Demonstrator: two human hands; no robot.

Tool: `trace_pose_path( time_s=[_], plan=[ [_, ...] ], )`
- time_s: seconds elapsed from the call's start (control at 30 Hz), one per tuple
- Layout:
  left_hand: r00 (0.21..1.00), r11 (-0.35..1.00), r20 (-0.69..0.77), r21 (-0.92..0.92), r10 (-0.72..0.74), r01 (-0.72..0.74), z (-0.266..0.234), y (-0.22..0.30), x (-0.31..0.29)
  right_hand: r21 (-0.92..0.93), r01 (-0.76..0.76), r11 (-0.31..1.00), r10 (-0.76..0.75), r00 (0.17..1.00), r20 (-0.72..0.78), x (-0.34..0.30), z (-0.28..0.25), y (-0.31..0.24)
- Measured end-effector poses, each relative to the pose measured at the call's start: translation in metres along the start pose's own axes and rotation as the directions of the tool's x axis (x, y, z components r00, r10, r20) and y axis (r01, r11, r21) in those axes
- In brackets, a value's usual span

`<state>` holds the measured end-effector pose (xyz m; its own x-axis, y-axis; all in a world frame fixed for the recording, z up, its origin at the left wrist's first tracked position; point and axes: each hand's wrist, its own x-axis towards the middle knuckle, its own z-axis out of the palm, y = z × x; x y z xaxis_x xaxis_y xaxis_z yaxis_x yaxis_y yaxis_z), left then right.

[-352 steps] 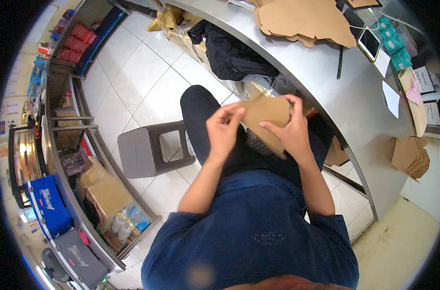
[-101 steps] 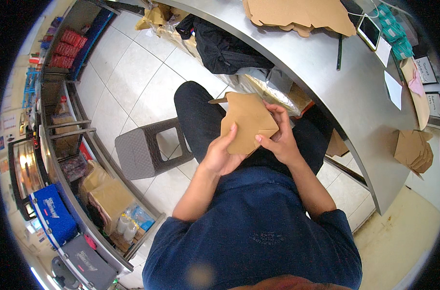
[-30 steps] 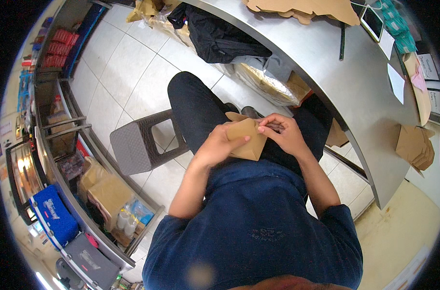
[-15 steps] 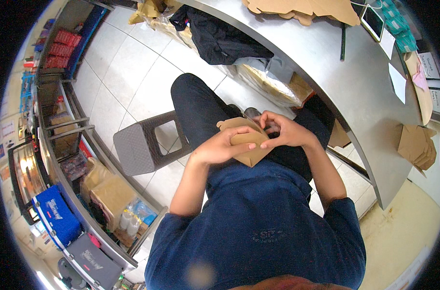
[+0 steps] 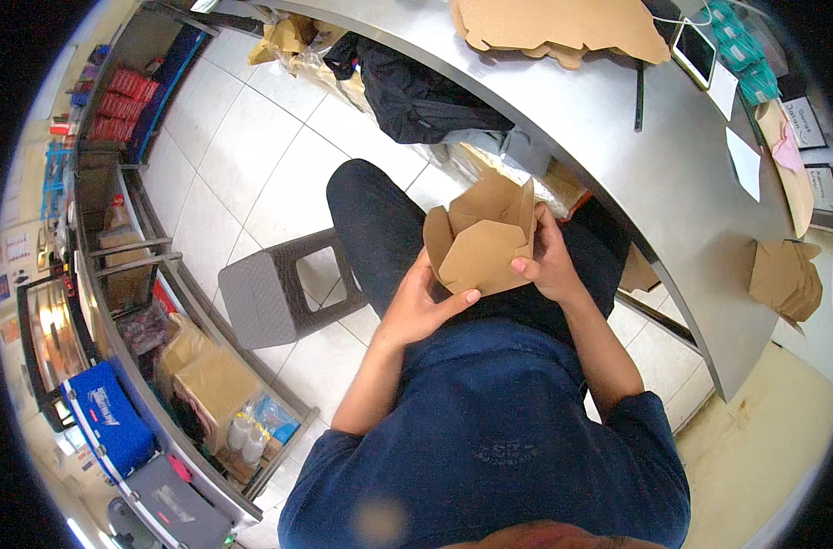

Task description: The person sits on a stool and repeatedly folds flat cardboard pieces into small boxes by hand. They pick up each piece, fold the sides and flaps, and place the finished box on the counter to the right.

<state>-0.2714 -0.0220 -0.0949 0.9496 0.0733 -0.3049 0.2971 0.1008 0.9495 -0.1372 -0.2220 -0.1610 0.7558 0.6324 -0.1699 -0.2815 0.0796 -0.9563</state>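
Note:
A brown cardboard food box (image 5: 482,254) stands upright above my lap, its top flaps raised and its inside partly in view. My left hand (image 5: 423,297) grips its lower left side, thumb along the near bottom edge. On the opposite side my right hand (image 5: 552,259) holds the wall, thumb on the near face and fingers behind. The fingers under and behind the box are partly hidden.
Flat brown cardboard blanks (image 5: 563,27) lie on the steel table (image 5: 682,192) ahead, with a phone (image 5: 693,53) beside them. Nested brown boxes (image 5: 784,282) sit at its right end. A grey plastic stool (image 5: 261,297) stands left of my legs, before a shelf unit.
The box has gone from partly folded to opened out, with its flaps standing up. My hands have moved apart to its two sides.

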Motion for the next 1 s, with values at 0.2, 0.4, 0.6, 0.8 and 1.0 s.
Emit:
trace_pose_path(
  time_s=[0.2, 0.4, 0.6, 0.8, 1.0],
  plan=[
    [0.997, 0.996, -0.027, -0.029, 0.078, -0.079, -0.007, -0.007, 0.004, -0.104, 0.114, 0.988, -0.119, 0.992, -0.044, -0.01, 0.015, -0.004],
    [0.984, 0.987, -0.072, 0.017, 0.162, -0.161, -0.011, -0.012, 0.004, -0.243, 0.106, 0.964, -0.105, 0.994, 0.016, -0.01, 0.016, -0.016],
    [0.784, 0.738, -0.127, 0.456, 0.608, -0.498, -0.021, 0.011, 0.014, -0.389, 0.272, 0.88, -0.328, 0.941, -0.086, -0.014, 0.018, -0.039],
    [0.517, 0.194, 0.256, 0.722, 0.817, -0.664, -0.011, 0.045, 0.038, -0.494, 0.391, 0.777, -0.543, 0.812, -0.212, -0.053, -0.009, -0.108],
    [0.188, -0.121, 0.563, 0.465, 0.805, -0.877, 0.049, 0.049, 0.06, -0.497, 0.21, 0.842, -0.307, 0.944, -0.122, -0.107, -0.003, -0.177]
  ],
)
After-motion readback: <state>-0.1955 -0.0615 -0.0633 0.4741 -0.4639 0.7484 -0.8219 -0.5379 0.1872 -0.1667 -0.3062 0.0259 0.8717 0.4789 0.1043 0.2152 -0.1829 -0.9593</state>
